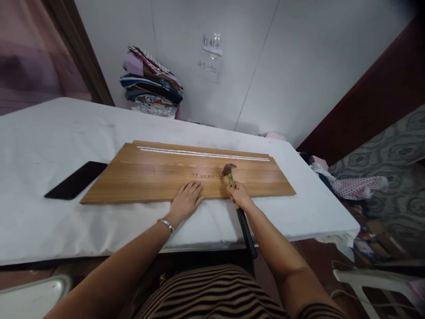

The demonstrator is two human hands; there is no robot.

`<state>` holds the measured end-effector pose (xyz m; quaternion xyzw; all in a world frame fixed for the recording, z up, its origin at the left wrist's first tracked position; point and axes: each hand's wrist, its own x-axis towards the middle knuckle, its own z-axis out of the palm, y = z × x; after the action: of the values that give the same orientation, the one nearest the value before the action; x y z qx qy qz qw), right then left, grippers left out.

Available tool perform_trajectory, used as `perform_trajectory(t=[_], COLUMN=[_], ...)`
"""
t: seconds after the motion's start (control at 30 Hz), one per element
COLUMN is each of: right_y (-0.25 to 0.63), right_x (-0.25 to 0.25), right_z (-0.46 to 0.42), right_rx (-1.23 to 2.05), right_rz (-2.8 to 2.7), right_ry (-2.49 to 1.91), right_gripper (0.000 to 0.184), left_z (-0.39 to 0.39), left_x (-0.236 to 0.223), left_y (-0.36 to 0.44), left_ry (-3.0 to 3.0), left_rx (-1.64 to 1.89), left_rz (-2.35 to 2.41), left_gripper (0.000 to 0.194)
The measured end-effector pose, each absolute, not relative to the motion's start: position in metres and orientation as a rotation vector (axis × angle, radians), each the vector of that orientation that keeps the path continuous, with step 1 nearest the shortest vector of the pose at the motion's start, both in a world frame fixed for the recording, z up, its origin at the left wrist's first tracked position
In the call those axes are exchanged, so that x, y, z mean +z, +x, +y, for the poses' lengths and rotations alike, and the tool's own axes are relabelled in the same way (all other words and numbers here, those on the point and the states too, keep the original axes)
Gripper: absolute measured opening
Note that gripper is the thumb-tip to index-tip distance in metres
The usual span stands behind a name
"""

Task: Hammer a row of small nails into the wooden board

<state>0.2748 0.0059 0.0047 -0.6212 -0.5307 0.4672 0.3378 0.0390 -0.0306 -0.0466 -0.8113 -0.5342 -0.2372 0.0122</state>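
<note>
A long wooden board lies flat on the white-covered table. My left hand rests on its near edge, palm down with fingers stretched out. In my right hand is a claw hammer, gripped partway along its handle. The rusty hammer head is over the board, right beside the end of a row of several small nails in the board's middle. Whether the head touches the board, I cannot tell. Two pale strips with markings run along the far side of the board.
A black flat panel lies left of the board, touching or close to its corner. Folded clothes are stacked at the table's back edge by the wall. A white plastic chair stands at the lower right, and boxes sit beyond the table.
</note>
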Motion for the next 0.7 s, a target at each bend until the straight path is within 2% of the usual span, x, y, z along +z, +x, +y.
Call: perform_trajectory(t=[0.27, 0.57, 0.7], right_y=[0.290, 0.311, 0.323], right_x=[0.004, 0.006, 0.002], right_z=[0.021, 0.038, 0.042], right_rx=[1.354, 1.460, 1.520], right_rz=[-1.164, -0.912, -0.893], right_ry=[-1.512, -1.499, -1.520], right_gripper=[0.010, 0.012, 0.016], left_z=[-0.031, -0.032, -0.036], left_x=[-0.046, -0.048, -0.043], left_y=[0.039, 0.033, 0.034], left_ry=[-2.528, -2.553, -2.561], left_rx=[-0.711, -0.885, -0.973], left_rz=[-1.680, -1.678, -1.686], left_gripper=[0.046, 0.041, 0.033])
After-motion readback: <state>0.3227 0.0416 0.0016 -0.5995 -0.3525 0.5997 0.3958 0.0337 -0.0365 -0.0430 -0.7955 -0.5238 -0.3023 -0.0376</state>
